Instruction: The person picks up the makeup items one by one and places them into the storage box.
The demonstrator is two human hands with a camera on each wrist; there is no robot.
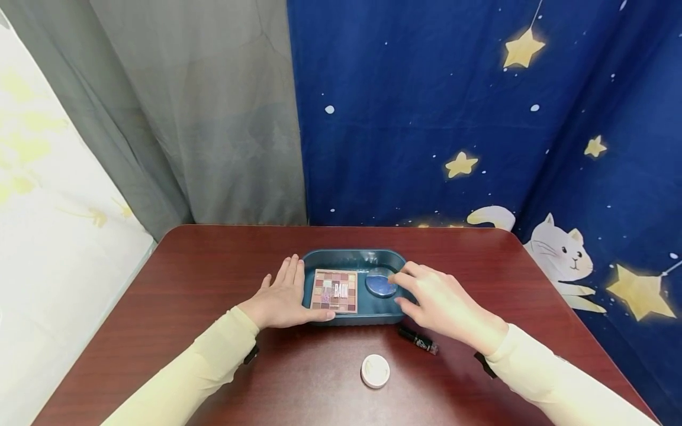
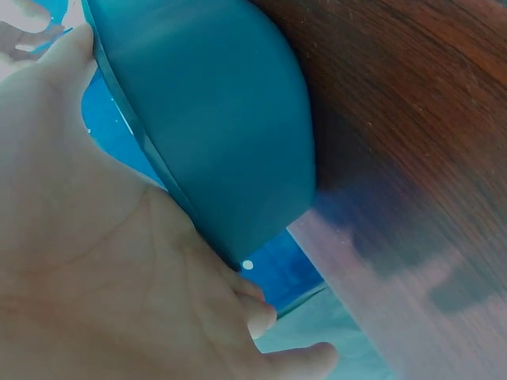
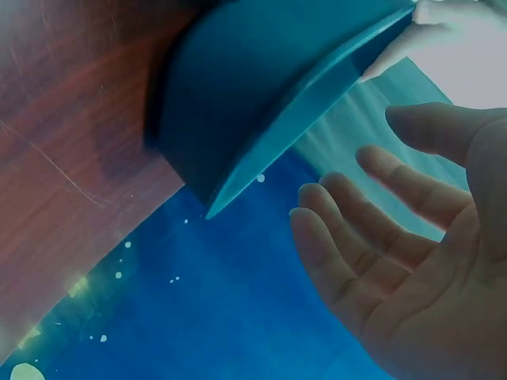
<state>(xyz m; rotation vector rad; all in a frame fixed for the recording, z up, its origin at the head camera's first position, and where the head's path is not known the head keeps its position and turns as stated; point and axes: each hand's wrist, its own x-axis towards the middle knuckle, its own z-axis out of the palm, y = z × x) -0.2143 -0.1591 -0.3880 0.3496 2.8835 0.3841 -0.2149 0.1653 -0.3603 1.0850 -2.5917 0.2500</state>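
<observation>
A teal tray (image 1: 341,320) with raised walls sits on the table and holds an eyeshadow palette (image 1: 334,291) on its left side. On its right side lies a round, glossy disc (image 1: 380,284) that looks blue, like a mirror. My left hand (image 1: 285,299) rests against the tray's left rim, fingers straight, thumb reaching along the front edge; the left wrist view shows the palm beside the tray wall (image 2: 214,119). Over the right rim hovers my right hand (image 1: 434,299), its fingers loosely bent near the disc. In the right wrist view, nothing lies between those fingers (image 3: 380,214).
In front of the tray, a small round white-lidded jar (image 1: 375,371) stands on the reddish-brown table (image 1: 240,254). A short black tube (image 1: 418,340) lies by the tray's front right corner, below the right hand. Grey and blue curtains (image 1: 399,148) hang behind the table's far edge.
</observation>
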